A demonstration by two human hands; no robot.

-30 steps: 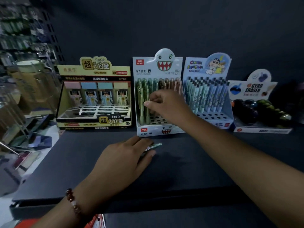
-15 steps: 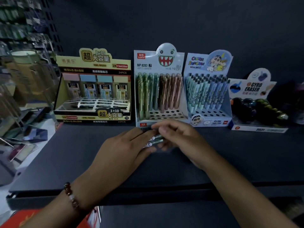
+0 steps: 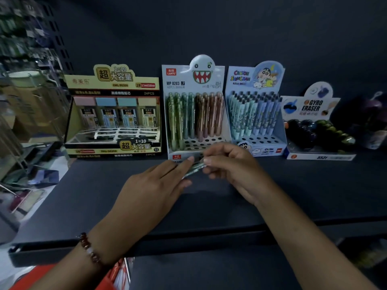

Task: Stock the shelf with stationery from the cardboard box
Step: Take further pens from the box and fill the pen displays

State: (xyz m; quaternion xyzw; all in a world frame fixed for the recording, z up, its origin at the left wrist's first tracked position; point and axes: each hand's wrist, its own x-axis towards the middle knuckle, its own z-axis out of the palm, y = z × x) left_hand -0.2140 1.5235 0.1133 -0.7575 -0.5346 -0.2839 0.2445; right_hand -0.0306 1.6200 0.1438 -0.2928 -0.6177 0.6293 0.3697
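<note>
On the dark shelf (image 3: pixel 303 195) stands a white monster-face pen display (image 3: pixel 195 114), part filled with green and brown pens. Just in front of it my left hand (image 3: pixel 155 185) holds a small bundle of green pens (image 3: pixel 193 167), fingers lying over them. My right hand (image 3: pixel 232 164) pinches the bundle's upper end with thumb and fingertips. Most of the bundle is hidden under my fingers. The display's front rows of holes stand empty.
A yellow lead-refill box (image 3: pixel 113 114) stands to the left of the monster display. A blue cartoon pen display (image 3: pixel 256 114) and a gyro eraser tray (image 3: pixel 314 126) stand to the right. A red box edge (image 3: pixel 113 275) shows below the shelf front. Cluttered racks lie far left.
One second ago my right hand was up at the green pens in the display. It has come down to the bundle in my left hand and now pinches it.
</note>
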